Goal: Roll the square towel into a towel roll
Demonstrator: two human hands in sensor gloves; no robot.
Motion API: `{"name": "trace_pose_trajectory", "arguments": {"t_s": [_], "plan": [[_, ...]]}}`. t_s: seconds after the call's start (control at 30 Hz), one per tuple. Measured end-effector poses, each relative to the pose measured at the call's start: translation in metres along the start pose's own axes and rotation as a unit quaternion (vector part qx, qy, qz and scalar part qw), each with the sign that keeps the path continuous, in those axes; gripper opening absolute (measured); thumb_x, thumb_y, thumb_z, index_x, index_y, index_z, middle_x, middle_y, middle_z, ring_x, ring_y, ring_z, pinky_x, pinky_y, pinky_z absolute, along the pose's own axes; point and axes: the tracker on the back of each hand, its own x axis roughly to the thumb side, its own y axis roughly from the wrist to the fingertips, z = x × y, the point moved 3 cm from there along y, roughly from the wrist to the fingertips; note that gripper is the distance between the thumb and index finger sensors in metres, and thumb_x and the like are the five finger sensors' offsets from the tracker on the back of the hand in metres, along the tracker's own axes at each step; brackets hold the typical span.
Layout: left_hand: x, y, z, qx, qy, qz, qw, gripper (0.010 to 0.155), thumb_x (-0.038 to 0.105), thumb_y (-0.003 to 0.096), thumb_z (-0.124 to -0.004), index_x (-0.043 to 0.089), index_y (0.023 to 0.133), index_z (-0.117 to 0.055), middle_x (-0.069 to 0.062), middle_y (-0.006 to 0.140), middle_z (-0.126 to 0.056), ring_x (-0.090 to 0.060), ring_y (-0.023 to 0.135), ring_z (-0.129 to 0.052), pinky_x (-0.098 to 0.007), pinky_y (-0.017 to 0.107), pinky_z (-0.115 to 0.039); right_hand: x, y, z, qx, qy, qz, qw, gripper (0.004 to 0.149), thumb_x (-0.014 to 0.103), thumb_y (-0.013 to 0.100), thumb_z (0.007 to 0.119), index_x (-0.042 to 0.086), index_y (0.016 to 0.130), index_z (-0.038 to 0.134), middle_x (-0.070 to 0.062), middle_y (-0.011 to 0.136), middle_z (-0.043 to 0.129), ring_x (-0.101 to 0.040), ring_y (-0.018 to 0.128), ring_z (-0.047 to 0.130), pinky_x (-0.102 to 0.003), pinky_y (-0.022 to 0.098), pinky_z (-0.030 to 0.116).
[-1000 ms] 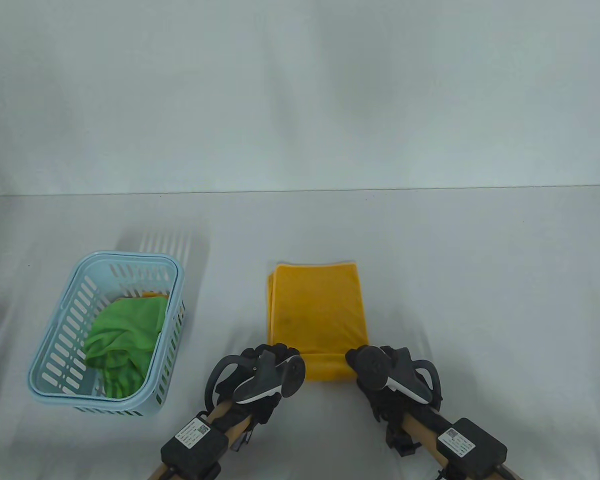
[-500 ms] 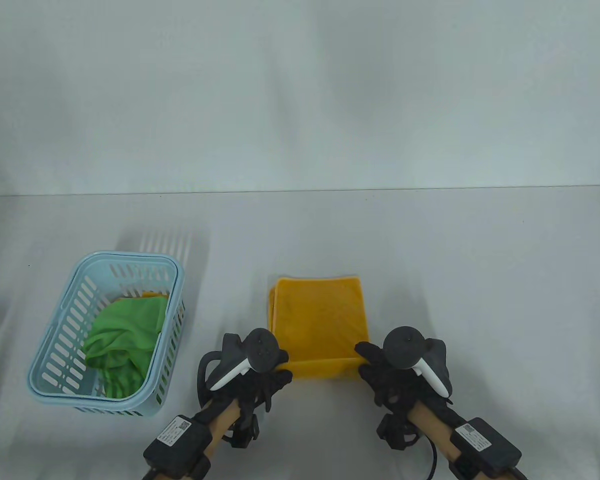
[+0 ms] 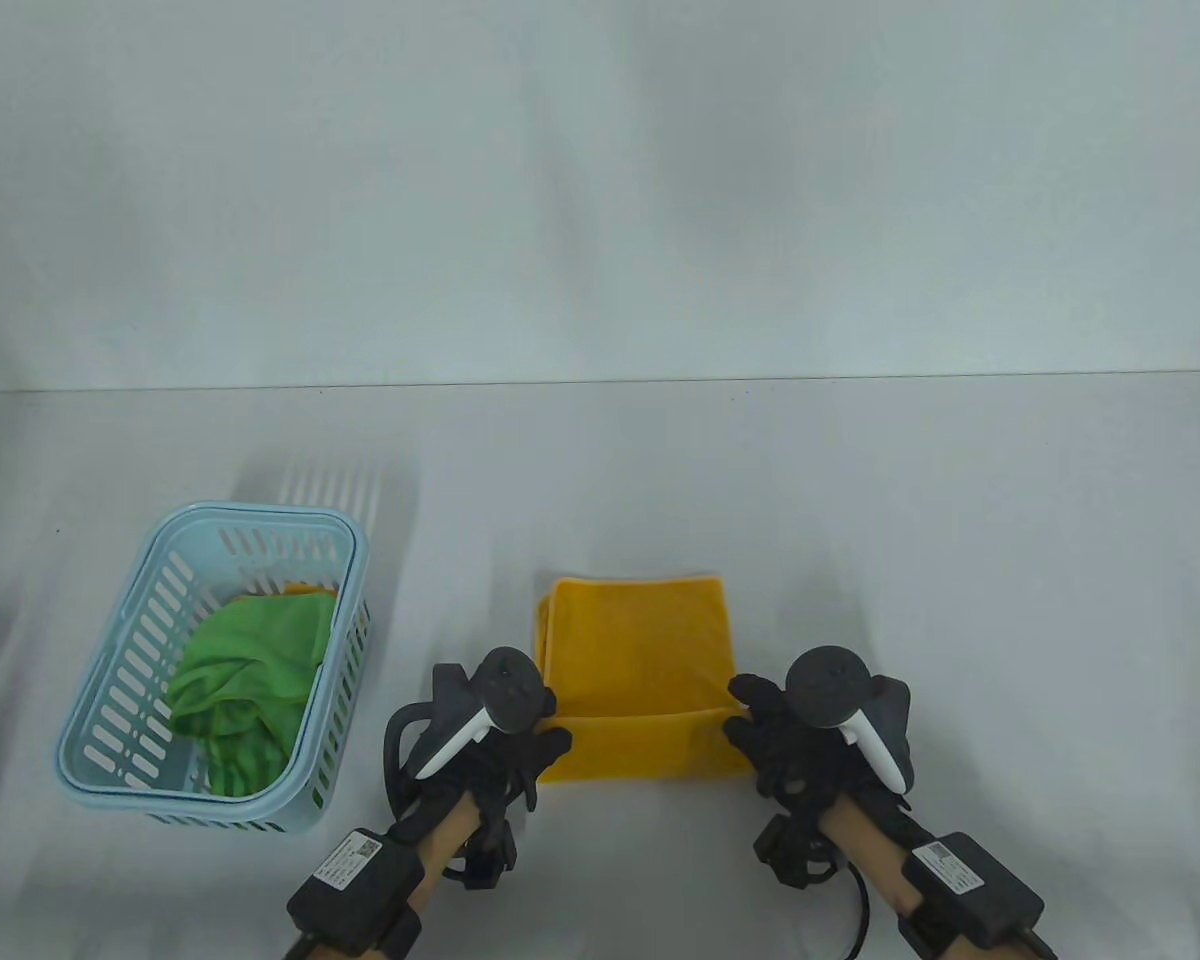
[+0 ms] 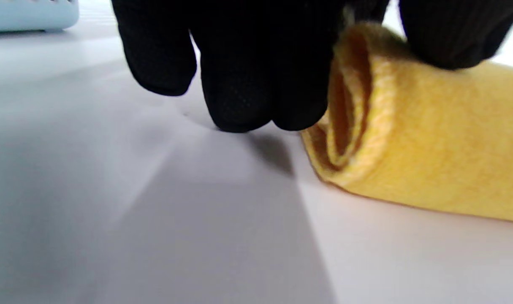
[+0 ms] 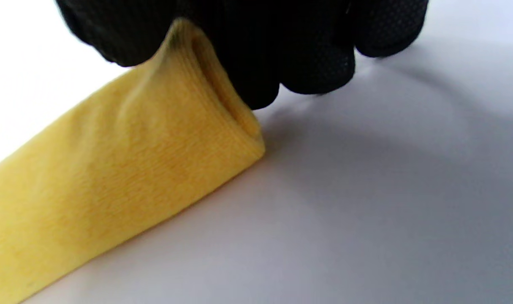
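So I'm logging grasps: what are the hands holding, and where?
Both hold the yellow towel by its rolled near edge: the left hand at the roll's left end, the right hand at its right end.

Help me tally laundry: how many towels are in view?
2, maybe 3: a yellow towel between the hands, a green one in the basket, perhaps an orange one beneath it.

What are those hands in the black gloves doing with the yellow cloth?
A person is rolling a yellow towel into a roll on the white table. The left hand and right hand each grip one end of the rolled part nearest them, and the far part lies flat, not yet rolled. To the left stands a blue basket with a green cloth in it.
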Motion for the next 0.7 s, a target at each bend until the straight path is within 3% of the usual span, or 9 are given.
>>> {"name": "trace_pose_trajectory", "arguments": {"t_s": [0.4,0.53,0.6,0.7], "plan": [[-0.003,-0.002,0.008,0.035,0.027,0.001,0.999,0.076,0.061,0.0333,-0.075,0.032,0.102,-0.062,0.006,0.1,-0.078,-0.024,0.089,-0.087,-0.051,0.069,-0.071,0.005,-0.004,-0.008,-0.017,-0.018,-0.018,1.0,0.065,0.05,0.032,0.077,0.032,0.093,0.062,0.001,0.089,0.081,-0.03,0.082,0.079,-0.055,0.063,0.065],[0.016,-0.014,0.016,0.072,0.068,-0.041,0.994,0.076,0.061,0.0326,-0.076,0.035,0.102,-0.062,0.006,0.101,-0.076,-0.024,0.09,-0.086,-0.051,0.07,-0.07,0.021,-0.013,-0.009,-0.021,-0.033,-0.065,0.997,0.067,0.049,0.033,0.078,0.033,0.095,0.057,0.002,0.096,0.072,-0.031,0.089,0.071,-0.056,0.066,0.06],[0.029,-0.018,0.013,0.065,0.086,-0.087,0.99,0.074,0.059,0.0331,-0.076,0.039,0.102,-0.06,0.007,0.104,-0.071,-0.022,0.094,-0.081,-0.051,0.072,-0.068,0.03,-0.018,-0.005,-0.009,-0.05,-0.095,0.994,0.068,0.047,0.033,0.079,0.035,0.095,0.055,0.004,0.1,0.065,-0.03,0.094,0.065,-0.057,0.068,0.056],[0.044,-0.022,0.001,0.045,0.137,-0.13,0.981,0.07,0.056,0.0335,-0.077,0.046,0.1,-0.059,0.008,0.107,-0.063,-0.022,0.098,-0.072,-0.05,0.075,-0.062,0.042,-0.024,0.005,0.004,-0.107,-0.125,0.986,0.056,0.033,0.037,0.079,0.038,0.09,0.064,0.008,0.1,0.065,-0.029,0.096,0.063,-0.057,0.069,0.055]]}}
